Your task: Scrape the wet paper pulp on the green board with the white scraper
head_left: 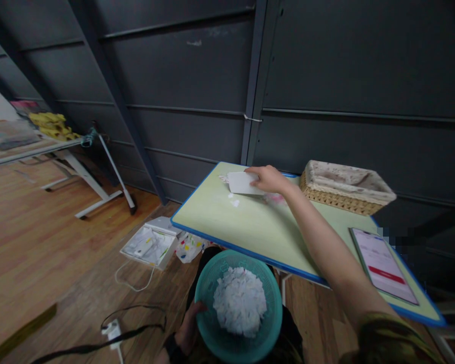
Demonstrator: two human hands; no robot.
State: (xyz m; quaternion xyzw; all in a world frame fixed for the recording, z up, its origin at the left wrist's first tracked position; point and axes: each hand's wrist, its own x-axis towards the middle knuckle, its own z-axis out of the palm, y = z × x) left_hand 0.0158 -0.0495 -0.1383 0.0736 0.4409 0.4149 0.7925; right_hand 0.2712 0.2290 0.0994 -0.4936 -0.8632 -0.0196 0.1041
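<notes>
My left hand [189,326] is closed on the rim of a teal plastic colander [270,303] between my knees. A heap of small white paper scraps [240,302] fills its middle. Over the far part of the pale green table [212,217], my right hand [267,179] grips a thin white card-like piece [242,183] by its right end. Loose white scraps [235,203] lie just below the piece. More thin bits show at its left edge, and something pinkish [276,198] is partly hidden behind my right forearm.
A wicker basket [343,201] with a cloth liner stands at the table's back right. A phone [384,265] lies at the right edge. On the floor are an open white box [169,247], a power strip [112,331] and cables. Dark metal panels [189,76] rise behind the table.
</notes>
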